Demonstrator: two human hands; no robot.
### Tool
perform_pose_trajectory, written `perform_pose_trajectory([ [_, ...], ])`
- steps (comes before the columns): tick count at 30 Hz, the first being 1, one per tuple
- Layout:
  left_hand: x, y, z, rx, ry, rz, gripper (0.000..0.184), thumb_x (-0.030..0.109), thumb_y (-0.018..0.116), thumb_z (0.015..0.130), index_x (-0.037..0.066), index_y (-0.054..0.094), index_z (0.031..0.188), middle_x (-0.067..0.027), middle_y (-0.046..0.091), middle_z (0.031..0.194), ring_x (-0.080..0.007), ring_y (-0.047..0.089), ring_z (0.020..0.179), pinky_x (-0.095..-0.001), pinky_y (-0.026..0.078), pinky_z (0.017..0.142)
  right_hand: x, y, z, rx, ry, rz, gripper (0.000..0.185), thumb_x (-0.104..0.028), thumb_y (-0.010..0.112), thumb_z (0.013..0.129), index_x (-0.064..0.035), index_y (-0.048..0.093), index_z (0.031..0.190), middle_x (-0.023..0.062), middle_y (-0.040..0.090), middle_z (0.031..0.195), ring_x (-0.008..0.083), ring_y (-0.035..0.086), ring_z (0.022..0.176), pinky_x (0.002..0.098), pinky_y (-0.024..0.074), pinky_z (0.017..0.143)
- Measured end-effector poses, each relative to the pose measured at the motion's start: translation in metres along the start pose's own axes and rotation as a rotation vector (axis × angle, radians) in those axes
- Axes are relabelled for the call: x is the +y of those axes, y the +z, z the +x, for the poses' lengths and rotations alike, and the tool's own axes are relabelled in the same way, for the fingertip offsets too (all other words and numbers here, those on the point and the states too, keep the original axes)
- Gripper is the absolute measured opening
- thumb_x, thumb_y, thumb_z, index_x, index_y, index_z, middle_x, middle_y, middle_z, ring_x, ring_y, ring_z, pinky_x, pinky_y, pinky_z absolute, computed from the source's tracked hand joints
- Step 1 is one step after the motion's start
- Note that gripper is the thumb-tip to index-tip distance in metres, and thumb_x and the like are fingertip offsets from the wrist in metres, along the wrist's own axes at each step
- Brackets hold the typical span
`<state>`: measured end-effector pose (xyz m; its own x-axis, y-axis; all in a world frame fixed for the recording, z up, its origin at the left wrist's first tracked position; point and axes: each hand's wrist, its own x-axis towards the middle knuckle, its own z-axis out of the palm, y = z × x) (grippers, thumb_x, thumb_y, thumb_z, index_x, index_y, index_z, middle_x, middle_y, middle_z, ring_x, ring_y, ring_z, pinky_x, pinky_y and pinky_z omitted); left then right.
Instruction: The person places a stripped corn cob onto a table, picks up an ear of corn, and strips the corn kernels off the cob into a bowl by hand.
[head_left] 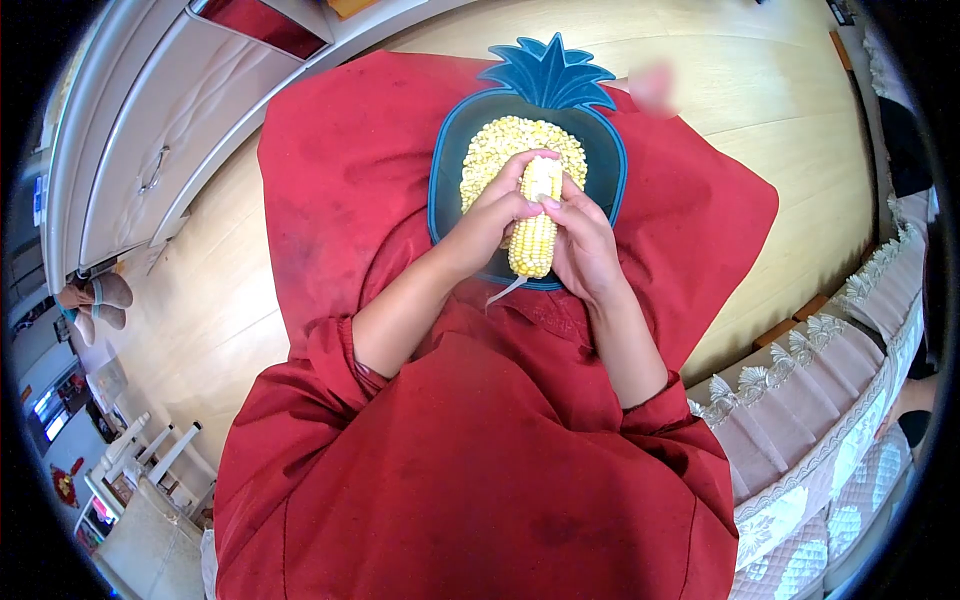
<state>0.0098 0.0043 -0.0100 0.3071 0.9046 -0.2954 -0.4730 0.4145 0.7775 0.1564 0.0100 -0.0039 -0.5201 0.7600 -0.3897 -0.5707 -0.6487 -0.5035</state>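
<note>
An ear of corn (533, 240) is held between both hands above a bowl. Its upper end shows pale bare cob, while rows of yellow kernels cover the rest, and a thin strand hangs from the lower end. My left hand (492, 217) wraps round the ear from the left, thumb on its upper part. On the other side my right hand (585, 245) grips it, its thumb near the left thumb. Beneath them a dark green pineapple-shaped bowl (446, 150) with a blue rim and leaf-shaped top sits on my lap. Loose corn kernels (510, 137) are heaped in it.
A red apron (350, 170) spreads over my lap and body. White drawers (150, 150) stand at the left, and a lace-trimmed sofa (800, 400) is at the right. Light wooden flooring (230, 340) surrounds me, with a white chair (150, 530) at lower left.
</note>
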Motion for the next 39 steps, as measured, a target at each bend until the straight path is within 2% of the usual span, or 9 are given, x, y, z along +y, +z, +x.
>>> perform_pose_trajectory([
  [7, 0.001, 0.004, 0.0, 0.01, 0.029, 0.107, 0.064, 0.006, 0.051, 0.078, 0.008, 0.04, 0.141, -0.008, 0.049, 0.129, -0.0165, 0.048, 0.12, -0.0285, 0.036, 0.104, 0.0, 0.0, 0.001, 0.025, -0.02, -0.02, 0.048, -0.01, 0.048, 0.098, -0.001, 0.033, 0.143, 0.0103, 0.053, 0.13, 0.0172, 0.053, 0.12, 0.0324, 0.0412, 0.102],
  [12, 0.0, 0.004, 0.0, 0.061, 0.047, 0.165, 0.054, 0.003, 0.047, 0.084, 0.007, 0.043, 0.138, -0.0074, 0.052, 0.126, -0.0154, 0.049, 0.118, -0.0287, 0.037, 0.103, -0.002, 0.004, 0.002, 0.057, 0.021, 0.126, 0.05, -0.011, 0.046, 0.098, -0.0012, 0.032, 0.145, 0.0124, 0.051, 0.133, 0.0202, 0.051, 0.123, 0.0354, 0.0376, 0.107],
  [15, -0.002, 0.004, 0.0, 0.076, 0.052, 0.164, 0.05, 0.004, 0.044, 0.087, 0.006, 0.045, 0.137, -0.0076, 0.053, 0.126, -0.0155, 0.05, 0.117, -0.0291, 0.037, 0.103, -0.002, 0.001, 0.001, -0.031, -0.007, 0.108, 0.052, -0.009, 0.048, 0.096, -0.0011, 0.032, 0.145, 0.0127, 0.05, 0.134, 0.022, 0.05, 0.124, 0.0367, 0.0362, 0.108],
  [19, 0.002, 0.005, 0.002, 0.095, -0.006, 0.097, 0.047, 0.01, 0.04, 0.091, 0.007, 0.045, 0.137, -0.0094, 0.053, 0.128, -0.0172, 0.05, 0.12, -0.0303, 0.038, 0.103, -0.002, 0.003, -0.001, -0.03, -0.004, 0.011, 0.054, -0.006, 0.05, 0.093, -0.0006, 0.032, 0.144, 0.0137, 0.051, 0.133, 0.0222, 0.052, 0.123, 0.0368, 0.0397, 0.106],
  [22, 0.0, 0.003, 0.002, 0.085, -0.062, -0.113, 0.05, 0.014, 0.04, 0.09, 0.007, 0.043, 0.139, -0.0113, 0.052, 0.131, -0.0196, 0.05, 0.122, -0.0313, 0.038, 0.105, 0.0, 0.003, 0.0, -0.018, -0.015, -0.041, 0.054, -0.009, 0.051, 0.094, 0.0002, 0.033, 0.143, 0.0152, 0.053, 0.131, 0.0226, 0.056, 0.119, 0.0367, 0.0447, 0.102],
  [27, -0.003, -0.003, 0.0, -0.034, -0.017, -0.065, 0.059, 0.014, 0.042, 0.086, 0.006, 0.036, 0.144, -0.012, 0.048, 0.135, -0.0213, 0.048, 0.125, -0.0316, 0.037, 0.106, 0.001, 0.001, 0.001, 0.014, -0.026, -0.024, 0.051, -0.01, 0.05, 0.096, 0.0, 0.033, 0.143, 0.0136, 0.054, 0.128, 0.0205, 0.059, 0.115, 0.0344, 0.0482, 0.097],
  [31, 0.001, 0.003, -0.001, -0.01, -0.045, -0.063, 0.063, 0.008, 0.045, 0.083, 0.006, 0.034, 0.146, -0.0113, 0.047, 0.137, -0.0203, 0.046, 0.127, -0.031, 0.035, 0.107, -0.002, 0.003, 0.0, 0.026, -0.005, 0.011, 0.052, -0.011, 0.049, 0.099, -0.0016, 0.03, 0.146, 0.0106, 0.052, 0.133, 0.0186, 0.054, 0.12, 0.0336, 0.0421, 0.103],
  [34, 0.002, 0.005, -0.001, 0.014, 0.017, 0.102, 0.061, 0.005, 0.045, 0.086, 0.005, 0.034, 0.146, -0.01, 0.047, 0.136, -0.0185, 0.046, 0.125, -0.03, 0.035, 0.107, -0.006, 0.008, -0.002, 0.046, 0.006, 0.069, 0.053, -0.013, 0.048, 0.099, -0.0015, 0.028, 0.147, 0.0114, 0.05, 0.135, 0.0197, 0.052, 0.123, 0.0343, 0.0395, 0.106],
  [39, -0.002, 0.006, 0.0, 0.044, 0.035, 0.109, 0.049, 0.011, 0.042, 0.097, 0.005, 0.037, 0.145, -0.0085, 0.05, 0.133, -0.0166, 0.047, 0.124, -0.0293, 0.036, 0.105, -0.006, 0.001, -0.001, -0.067, -0.016, 0.115, 0.059, -0.009, 0.051, 0.09, 0.0007, 0.03, 0.145, 0.0163, 0.048, 0.137, 0.0249, 0.049, 0.129, 0.0385, 0.0362, 0.111],
])
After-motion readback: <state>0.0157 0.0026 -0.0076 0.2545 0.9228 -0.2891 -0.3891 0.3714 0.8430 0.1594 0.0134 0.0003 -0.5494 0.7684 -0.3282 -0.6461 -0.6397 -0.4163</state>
